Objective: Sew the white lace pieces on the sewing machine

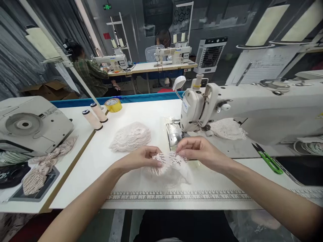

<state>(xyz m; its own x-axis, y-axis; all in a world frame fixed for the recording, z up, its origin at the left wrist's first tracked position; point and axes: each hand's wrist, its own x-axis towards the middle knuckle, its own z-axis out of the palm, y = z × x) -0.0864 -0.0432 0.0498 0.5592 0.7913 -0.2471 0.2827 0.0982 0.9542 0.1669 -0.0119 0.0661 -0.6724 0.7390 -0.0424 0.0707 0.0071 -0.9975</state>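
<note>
A piece of white lace (pixel 171 168) is stretched between my two hands above the table, just in front of the sewing machine (pixel 194 107). My left hand (pixel 142 157) pinches its left edge between thumb and fingers. On the other side, my right hand (pixel 198 151) grips the lace's upper right edge, close to the metal needle plate (pixel 174 136). Behind my left hand lies a stack of lace pieces (pixel 132 136). More lace (pixel 228 128) rests under the machine's arm.
Green-handled scissors (pixel 271 163) lie at the right beside a dark tray. Two thread spools (pixel 93 120) and yellow tape (pixel 113 105) stand at the back left. A printed ruler (pixel 176 196) runs along the front edge. Another person (pixel 88 72) works at a machine beyond.
</note>
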